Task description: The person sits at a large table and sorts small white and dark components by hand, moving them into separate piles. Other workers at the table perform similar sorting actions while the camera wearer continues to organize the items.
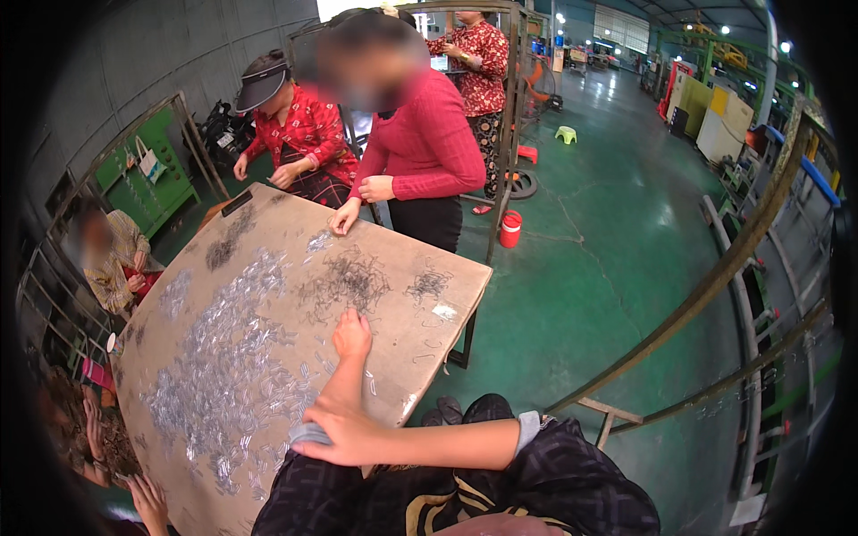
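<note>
My left hand reaches over the table to the near edge of a pile of thin, dark, bent wire pieces. Its fingers are curled down together, and whatever is between them is too small to make out. My right arm crosses in front of me, and my right hand is closed on the grey sleeve cuff of my left arm. Left of my hands spreads a wide heap of small, shiny, clear or silvery strips. A few such strips lie near my left forearm.
A smaller dark wire pile lies near the right corner. Across the table stand a person in a pink top and one in a red patterned shirt. Others' hands are at the left edge. A metal frame stands right.
</note>
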A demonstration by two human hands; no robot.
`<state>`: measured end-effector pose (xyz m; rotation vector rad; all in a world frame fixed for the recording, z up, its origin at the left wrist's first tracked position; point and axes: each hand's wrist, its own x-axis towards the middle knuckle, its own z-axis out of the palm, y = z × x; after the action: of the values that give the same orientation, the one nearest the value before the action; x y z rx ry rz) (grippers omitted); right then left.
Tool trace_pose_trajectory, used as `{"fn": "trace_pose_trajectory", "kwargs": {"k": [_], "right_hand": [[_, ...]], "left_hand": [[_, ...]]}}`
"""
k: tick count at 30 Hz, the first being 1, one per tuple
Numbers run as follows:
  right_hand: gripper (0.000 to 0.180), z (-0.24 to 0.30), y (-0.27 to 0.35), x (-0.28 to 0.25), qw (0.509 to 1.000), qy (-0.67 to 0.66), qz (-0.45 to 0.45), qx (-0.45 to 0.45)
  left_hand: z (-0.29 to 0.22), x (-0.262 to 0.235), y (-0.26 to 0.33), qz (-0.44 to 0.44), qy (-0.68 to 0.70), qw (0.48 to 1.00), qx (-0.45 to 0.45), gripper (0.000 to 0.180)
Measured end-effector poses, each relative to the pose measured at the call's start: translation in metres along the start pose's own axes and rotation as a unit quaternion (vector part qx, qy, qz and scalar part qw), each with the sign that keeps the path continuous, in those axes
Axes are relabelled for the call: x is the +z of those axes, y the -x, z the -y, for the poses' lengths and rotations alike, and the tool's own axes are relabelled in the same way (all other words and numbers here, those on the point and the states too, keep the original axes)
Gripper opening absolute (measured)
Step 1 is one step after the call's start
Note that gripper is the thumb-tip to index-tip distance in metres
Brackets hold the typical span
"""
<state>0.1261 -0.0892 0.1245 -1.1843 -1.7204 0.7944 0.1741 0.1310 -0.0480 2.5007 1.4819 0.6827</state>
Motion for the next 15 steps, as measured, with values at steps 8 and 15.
{"fn": "trace_pose_trajectory", "kwargs": {"k": [8,15], "right_hand": [[0.051,0.013,0.015,0.014,0.994,0.082,-0.055,-0.045],[0.046,-0.011,0.018,0.003,0.992,0.089,-0.087,-0.031]], "left_hand": [[-0.003,-0.006,0.001,0.011,0.011,1.0,-0.016,0.023],[-0.004,-0.002,-0.001,-0.002,0.036,0.999,-0.021,0.024]]}}
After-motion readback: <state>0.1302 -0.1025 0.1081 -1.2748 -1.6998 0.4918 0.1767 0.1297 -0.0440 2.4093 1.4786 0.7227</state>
